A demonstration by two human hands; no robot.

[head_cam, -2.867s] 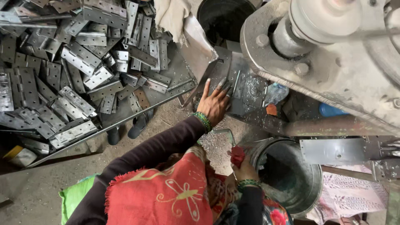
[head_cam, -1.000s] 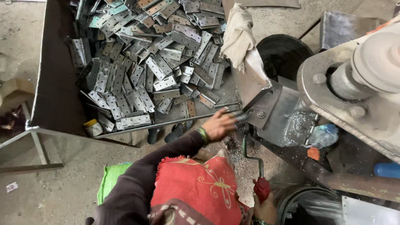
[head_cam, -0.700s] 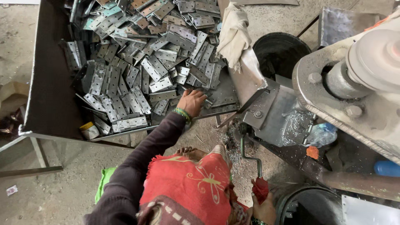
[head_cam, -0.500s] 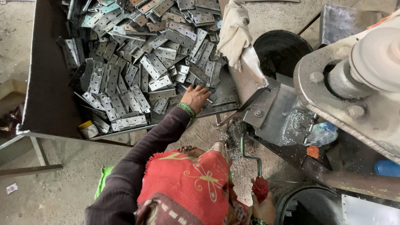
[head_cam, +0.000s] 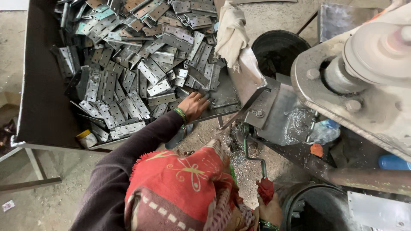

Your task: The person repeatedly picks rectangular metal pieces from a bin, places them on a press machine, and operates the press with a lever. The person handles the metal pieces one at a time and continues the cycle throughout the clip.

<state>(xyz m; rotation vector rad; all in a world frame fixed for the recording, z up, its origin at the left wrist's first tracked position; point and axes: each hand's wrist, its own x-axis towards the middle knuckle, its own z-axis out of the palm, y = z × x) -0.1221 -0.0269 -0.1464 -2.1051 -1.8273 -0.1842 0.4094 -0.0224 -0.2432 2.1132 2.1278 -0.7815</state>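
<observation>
A big heap of flat grey metal hinges [head_cam: 141, 72] fills a dark metal tray [head_cam: 40, 107] at the upper left. My left hand [head_cam: 193, 106], in a dark sleeve with a green bangle, rests on the hinges at the tray's front edge, its fingers curled over one hinge. At the bottom my right hand [head_cam: 269, 212] grips the red-wrapped handle [head_cam: 265, 190] of a thin metal lever [head_cam: 252, 156]. That lever rises toward the grey press plate [head_cam: 278, 113]. A red patterned headscarf [head_cam: 180, 192] hides the lower arms.
A large machine with a round flywheel [head_cam: 376, 51] fills the right side. A black bucket [head_cam: 278, 49] stands behind the press and another round bin [head_cam: 317, 209] sits at the bottom right. A pale cloth [head_cam: 231, 32] hangs over the tray's corner. Metal shavings litter the floor.
My left hand left the press plate, reached left into the hinge heap and now sits at its front edge. My right hand has stayed on the red handle.
</observation>
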